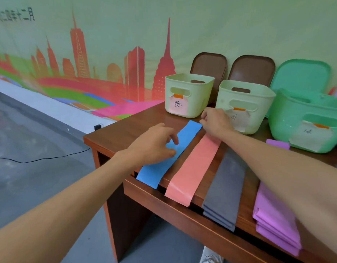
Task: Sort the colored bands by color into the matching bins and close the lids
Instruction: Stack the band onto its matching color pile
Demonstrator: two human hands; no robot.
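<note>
Four colours of band lie side by side across the wooden table (126,130), their near ends hanging over the front edge. The blue band (156,170) is leftmost, then a salmon-pink band (194,168), a grey stack (226,186) and a purple stack (273,215). My left hand (154,145) pinches the blue band at its middle. Fingertips of my right hand (215,122) grip the blue band's far end. Behind stand two pale green bins, one with a pink label (188,103), one beside it (258,103), and a mint green bin (289,118). All three are open.
Two brown lids (209,63) (253,67) and a mint green lid (302,73) lean against the painted wall behind the bins. My right forearm crosses over the purple stack. The table's left edge drops to a grey floor with a black cable (40,159).
</note>
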